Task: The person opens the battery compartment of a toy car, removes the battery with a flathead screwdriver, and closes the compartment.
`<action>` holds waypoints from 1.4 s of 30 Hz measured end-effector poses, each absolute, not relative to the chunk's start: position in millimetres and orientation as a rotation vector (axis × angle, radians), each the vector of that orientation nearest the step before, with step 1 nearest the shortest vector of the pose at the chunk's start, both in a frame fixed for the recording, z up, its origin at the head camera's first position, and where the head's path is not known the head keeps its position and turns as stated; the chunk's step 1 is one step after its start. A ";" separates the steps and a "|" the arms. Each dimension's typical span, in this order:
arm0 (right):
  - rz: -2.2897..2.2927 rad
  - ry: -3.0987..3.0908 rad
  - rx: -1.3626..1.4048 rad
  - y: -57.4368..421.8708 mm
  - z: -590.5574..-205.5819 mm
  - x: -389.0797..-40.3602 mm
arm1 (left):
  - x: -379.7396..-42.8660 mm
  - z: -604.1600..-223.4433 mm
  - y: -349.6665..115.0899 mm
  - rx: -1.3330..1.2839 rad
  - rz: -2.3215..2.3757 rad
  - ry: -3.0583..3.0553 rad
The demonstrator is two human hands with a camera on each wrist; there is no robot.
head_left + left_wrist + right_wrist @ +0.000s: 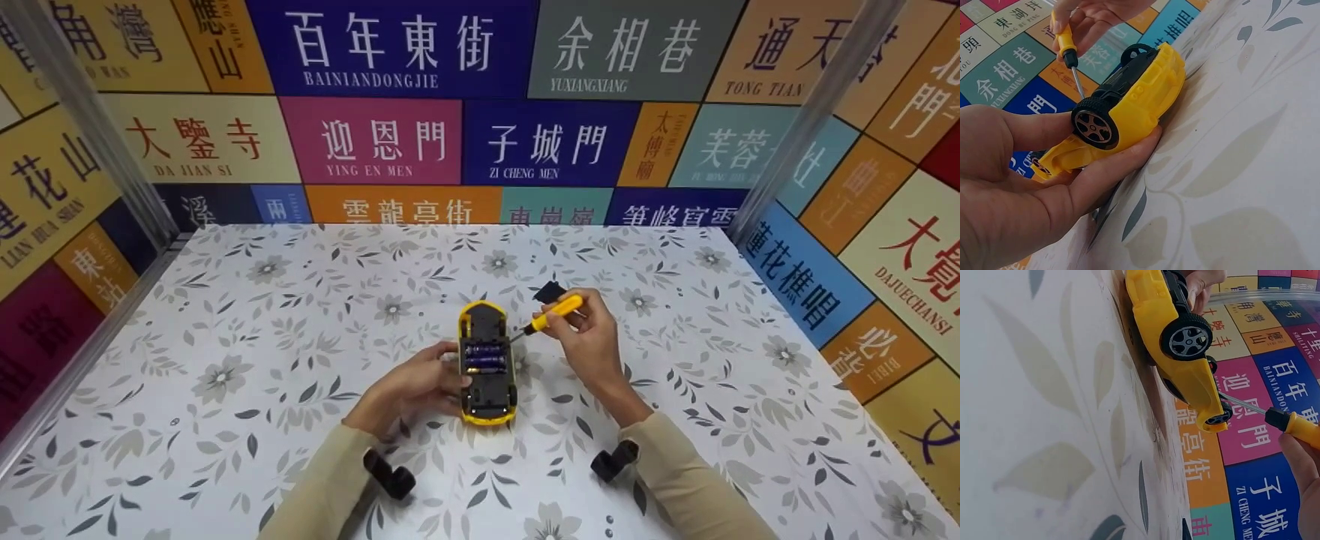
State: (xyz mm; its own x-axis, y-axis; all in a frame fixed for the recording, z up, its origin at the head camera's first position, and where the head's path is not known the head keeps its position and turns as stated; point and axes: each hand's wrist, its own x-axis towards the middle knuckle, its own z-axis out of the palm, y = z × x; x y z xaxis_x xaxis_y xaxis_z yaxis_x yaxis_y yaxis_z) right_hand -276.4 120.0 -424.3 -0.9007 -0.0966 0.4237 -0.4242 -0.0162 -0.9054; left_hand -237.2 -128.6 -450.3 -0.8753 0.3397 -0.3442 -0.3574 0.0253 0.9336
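A yellow toy car [489,397] lies upside down, its black underside and wheels facing up. Batteries [486,358] in dark purple wrappers sit in the open compartment midway along it. My left hand [412,382] grips the car from the left; in the left wrist view the thumb presses by a wheel [1095,127] and the fingers run along the yellow body. With my right hand [596,345] I hold a screwdriver [561,312] by its yellow handle. Its metal shaft [1244,403] slants down to the compartment's right edge, where the tip is hidden in the right wrist view.
A small black flat piece [550,291] lies on the table just beyond my right hand. The white table [300,300] has a printed leaf and flower pattern. Colourful panels with lettering [375,142] stand behind it, with metal posts [814,112] at the corners.
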 end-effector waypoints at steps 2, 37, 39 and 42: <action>2.010 -2.028 0.536 119.7 -424.5 -276.2 | -237.7 -450.3 -128.3 -0.021 1.897 1.837; 1.374 -2.148 0.873 101.8 -420.5 -257.2 | -236.7 -447.1 -122.2 -0.047 1.911 1.815; 1.348 -2.145 0.897 100.7 -421.6 -257.2 | -236.8 -446.8 -121.6 -0.055 1.901 1.825; 1.371 -2.163 0.863 101.1 -423.2 -257.7 | -236.0 -446.3 -120.8 -0.066 1.891 1.837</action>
